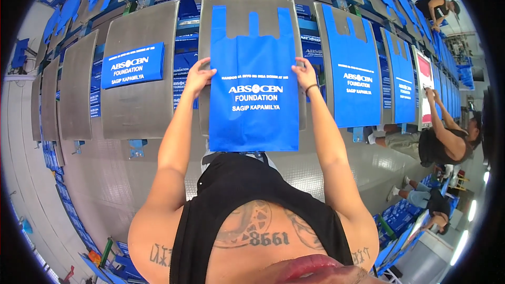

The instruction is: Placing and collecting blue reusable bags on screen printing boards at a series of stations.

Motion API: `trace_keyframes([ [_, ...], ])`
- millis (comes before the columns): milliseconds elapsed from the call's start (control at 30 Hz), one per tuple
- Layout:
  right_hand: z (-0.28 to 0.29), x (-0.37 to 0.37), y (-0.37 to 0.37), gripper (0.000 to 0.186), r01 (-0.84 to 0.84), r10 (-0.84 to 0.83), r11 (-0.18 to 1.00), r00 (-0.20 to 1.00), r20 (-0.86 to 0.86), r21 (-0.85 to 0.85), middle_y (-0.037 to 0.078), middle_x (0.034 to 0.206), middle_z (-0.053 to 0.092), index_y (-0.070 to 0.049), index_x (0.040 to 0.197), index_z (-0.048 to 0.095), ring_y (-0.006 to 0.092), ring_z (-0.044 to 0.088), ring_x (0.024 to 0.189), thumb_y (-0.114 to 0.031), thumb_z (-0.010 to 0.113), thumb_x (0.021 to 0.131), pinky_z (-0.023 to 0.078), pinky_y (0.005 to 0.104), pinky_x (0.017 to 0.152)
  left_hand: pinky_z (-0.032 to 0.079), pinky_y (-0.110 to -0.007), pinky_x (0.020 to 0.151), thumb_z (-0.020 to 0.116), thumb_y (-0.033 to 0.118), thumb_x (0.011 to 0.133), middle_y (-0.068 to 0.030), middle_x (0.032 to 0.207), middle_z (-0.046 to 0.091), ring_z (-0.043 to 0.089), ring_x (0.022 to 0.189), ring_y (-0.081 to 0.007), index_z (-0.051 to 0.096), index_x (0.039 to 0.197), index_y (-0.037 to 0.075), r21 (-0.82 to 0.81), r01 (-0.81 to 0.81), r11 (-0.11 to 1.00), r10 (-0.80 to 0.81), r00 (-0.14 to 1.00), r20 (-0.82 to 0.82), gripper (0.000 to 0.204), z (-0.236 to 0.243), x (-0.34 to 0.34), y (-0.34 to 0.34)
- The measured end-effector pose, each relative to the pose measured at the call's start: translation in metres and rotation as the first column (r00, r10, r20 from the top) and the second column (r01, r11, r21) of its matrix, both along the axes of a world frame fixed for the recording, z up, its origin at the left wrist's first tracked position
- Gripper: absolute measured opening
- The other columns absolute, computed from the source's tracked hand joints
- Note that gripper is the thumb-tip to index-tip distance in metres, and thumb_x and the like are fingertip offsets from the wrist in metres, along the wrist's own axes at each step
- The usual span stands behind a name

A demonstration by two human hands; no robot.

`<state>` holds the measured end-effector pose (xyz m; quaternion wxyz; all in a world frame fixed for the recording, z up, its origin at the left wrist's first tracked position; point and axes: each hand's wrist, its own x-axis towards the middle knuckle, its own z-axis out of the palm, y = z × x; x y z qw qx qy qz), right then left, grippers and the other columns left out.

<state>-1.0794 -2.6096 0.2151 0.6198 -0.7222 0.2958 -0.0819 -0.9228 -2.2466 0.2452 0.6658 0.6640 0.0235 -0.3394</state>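
Observation:
A flat blue T-shirt-style bag (254, 129) with white print lies on a grey board (247, 1) straight in front of me. Its handle straps point away from me, and its bottom end hangs past the board's near edge. My left hand (200, 77) pinches the bag's left side edge, about halfway along. On the opposite side edge, my right hand (306, 73) pinches the bag at about the same height. Both arms are stretched out. A folded blue bag (134, 64) rests on the board to the left, and another blue bag (355, 81) lies spread on the board to the right.
Grey boards (138, 110) stand in rows on a blue metal frame (138, 144), many with blue bags. Stacked printed bags (185, 68) show beneath. At right, a person (447, 139) holds a red-and-white framed panel (424, 68). Other people work farther off.

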Motion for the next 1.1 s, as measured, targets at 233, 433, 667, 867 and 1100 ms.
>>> trace_keyframes([
  [233,0.042,0.014,-0.023,0.032,-0.079,0.089,0.989,0.993,-0.076,0.125,-0.003,0.082,0.064,-0.005,0.116,0.066,0.0047,0.054,0.067,-0.002,0.069,0.084,0.042,0.0187,0.059,0.049,-0.025,0.072,0.07,0.0,0.082,-0.0026,0.091,0.064,0.058,0.081,-0.0106,0.068,0.117,0.007,0.028,0.152,0.988,-0.155,0.976,0.155,0.036,0.015,0.039,0.021],
  [433,0.079,0.011,-0.026,0.038,-0.208,0.216,0.974,0.972,-0.093,0.088,0.002,0.093,0.068,-0.006,0.12,0.066,0.0067,0.058,0.077,-0.002,0.071,0.083,0.048,0.0207,0.069,0.05,-0.024,0.077,0.075,0.006,0.08,-0.0066,0.095,0.07,0.063,0.083,-0.0113,0.07,0.115,0.005,0.127,0.288,0.949,-0.309,0.929,0.205,0.035,0.039,0.063,0.011],
  [667,0.143,0.028,-0.022,0.03,-0.23,0.224,0.969,0.972,-0.072,-0.087,0.004,0.093,0.069,-0.002,0.114,0.068,0.0073,0.061,0.081,-0.002,0.07,0.084,0.05,0.0209,0.074,0.052,-0.026,0.081,0.076,0.012,0.081,-0.0095,0.096,0.071,0.065,0.085,-0.0132,0.071,0.11,0.004,0.218,0.27,0.938,-0.336,0.865,0.374,0.031,0.102,0.08,0.012],
  [867,0.193,0.06,-0.03,0.026,-0.114,0.171,0.937,0.974,0.15,-0.331,0.0,0.084,0.067,-0.004,0.104,0.073,0.0053,0.058,0.075,-0.005,0.077,0.078,0.047,0.0199,0.067,0.05,-0.026,0.082,0.072,0.015,0.086,-0.006,0.096,0.071,0.063,0.087,-0.0107,0.072,0.108,0.003,0.178,0.257,0.95,-0.312,0.763,0.566,0.025,0.149,0.114,0.008],
  [1100,0.266,0.076,-0.016,0.014,0.158,0.219,0.662,0.894,0.39,-0.733,0.003,0.099,0.067,-0.004,0.096,0.073,0.0077,0.059,0.074,-0.007,0.074,0.082,0.047,0.0209,0.068,0.046,-0.023,0.074,0.069,0.013,0.087,-0.0033,0.091,0.066,0.059,0.083,-0.0103,0.072,0.096,0.002,0.098,0.068,0.993,-0.118,0.444,0.888,0.014,0.231,0.122,0.008],
])
